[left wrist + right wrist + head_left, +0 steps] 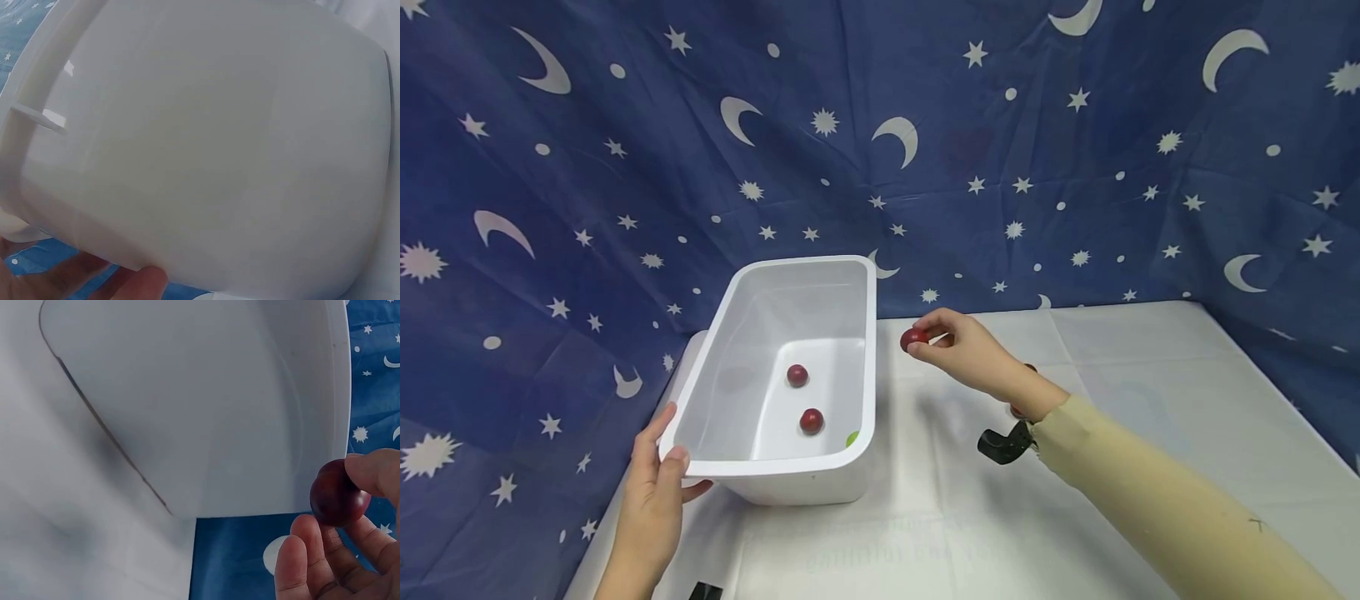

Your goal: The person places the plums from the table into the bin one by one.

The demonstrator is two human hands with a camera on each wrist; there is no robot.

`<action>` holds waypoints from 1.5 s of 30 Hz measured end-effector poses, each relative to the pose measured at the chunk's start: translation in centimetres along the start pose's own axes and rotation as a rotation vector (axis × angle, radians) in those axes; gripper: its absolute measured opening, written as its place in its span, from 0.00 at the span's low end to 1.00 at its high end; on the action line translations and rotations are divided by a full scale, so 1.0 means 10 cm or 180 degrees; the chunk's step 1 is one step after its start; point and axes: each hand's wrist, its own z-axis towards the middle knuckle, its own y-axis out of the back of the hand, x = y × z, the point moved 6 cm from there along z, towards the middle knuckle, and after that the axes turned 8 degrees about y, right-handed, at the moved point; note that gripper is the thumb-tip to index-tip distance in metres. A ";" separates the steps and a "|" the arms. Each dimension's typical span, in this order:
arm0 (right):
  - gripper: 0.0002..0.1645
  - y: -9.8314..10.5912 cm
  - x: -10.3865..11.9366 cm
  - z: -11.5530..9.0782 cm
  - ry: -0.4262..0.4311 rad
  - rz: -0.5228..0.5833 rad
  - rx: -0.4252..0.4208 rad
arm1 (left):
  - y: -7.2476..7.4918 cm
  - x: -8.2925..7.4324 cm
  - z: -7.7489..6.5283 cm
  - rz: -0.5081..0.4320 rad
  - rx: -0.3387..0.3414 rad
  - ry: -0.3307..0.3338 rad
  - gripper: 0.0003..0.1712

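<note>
A white plastic tub stands on the table, with two dark red plums apart on its floor. Thumb and fingers of my left hand grip the rim at the tub's near left corner; its fingertips show at the wall in the left wrist view. To the right of the tub, above the table, my right hand pinches another plum between thumb and fingers. A bit of something green shows inside the tub's near right corner, mostly hidden by the rim.
Reddish round things lie behind my right wrist, mostly hidden by it. White cloth covers the table. A blue curtain with moons and stars hangs behind and at the left. A black wrist device sits below my right sleeve.
</note>
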 end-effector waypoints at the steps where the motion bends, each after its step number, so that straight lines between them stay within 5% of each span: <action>1: 0.22 0.00 0.01 0.00 0.0002 0.0003 0.0000 | 0.00 0.00 0.00 -0.0005 -0.0001 -0.0004 0.29; 20: 0.19 -0.18 0.26 0.04 0.0140 0.0103 0.0012 | -0.02 0.00 -0.01 0.0031 -0.0005 -0.0038 0.29; 31: 0.19 -0.12 0.35 0.05 0.0238 0.0094 -0.0084 | -0.01 0.01 -0.01 0.0012 -0.0007 -0.0037 0.29; 45: 0.18 -0.21 0.68 0.19 0.0438 0.0102 -0.0020 | 0.00 0.00 -0.02 0.0027 -0.0021 -0.0025 0.29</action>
